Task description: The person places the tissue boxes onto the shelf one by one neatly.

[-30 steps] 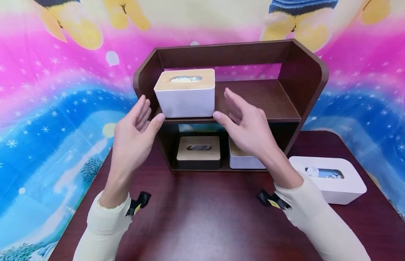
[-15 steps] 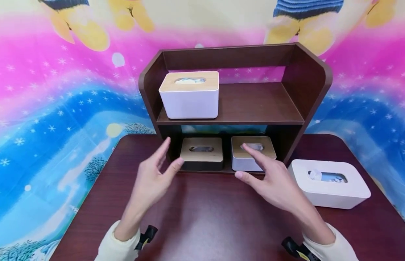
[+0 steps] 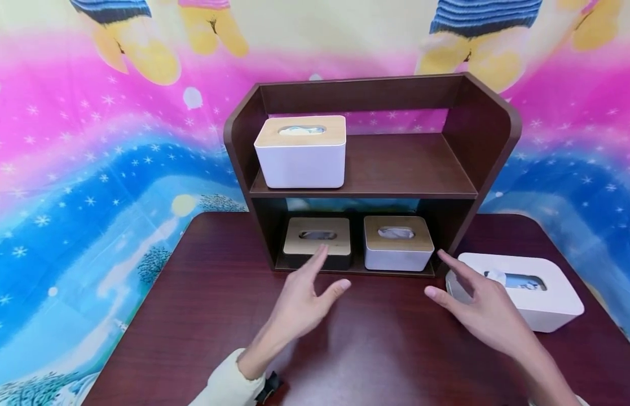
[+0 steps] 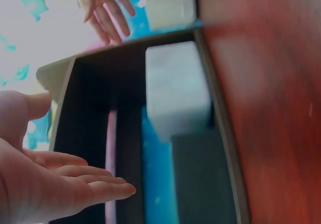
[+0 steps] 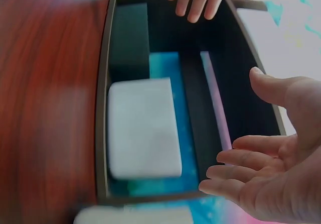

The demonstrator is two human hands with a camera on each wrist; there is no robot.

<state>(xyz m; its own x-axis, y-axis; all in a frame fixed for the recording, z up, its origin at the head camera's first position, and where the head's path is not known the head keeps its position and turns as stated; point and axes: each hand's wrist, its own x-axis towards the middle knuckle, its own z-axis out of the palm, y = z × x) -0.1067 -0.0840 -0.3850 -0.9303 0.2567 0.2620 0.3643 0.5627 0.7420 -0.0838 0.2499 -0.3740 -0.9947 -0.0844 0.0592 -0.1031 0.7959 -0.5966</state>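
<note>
My left hand (image 3: 300,299) hovers over the table in front of the shelf, fingers extended and holding nothing. Its index fingertip overlaps the black tissue box with a wooden lid (image 3: 315,237) in the lower compartment. My right hand (image 3: 489,313) is at the right, fingers straight, overlapping the near left corner of the all-white tissue box (image 3: 553,299) on the table in the head view. Between the hands, a small white tissue box with a wooden lid (image 3: 398,256) sits at the lower compartment's right. Both wrist views show the palms bare, with the small white box (image 5: 143,128) inside the shelf.
The dark brown two-tier shelf (image 3: 411,163) stands at the back of the dark red table (image 3: 193,316). A larger white tissue box with a wooden lid (image 3: 302,163) rests on its upper left. Behind hangs a colourful printed cloth (image 3: 117,113).
Both hands have come away from the large white tissue box on the upper shelf, dropping lower and moving right. The boxes keep their places on the shelf and table. The head view has shifted slightly.
</note>
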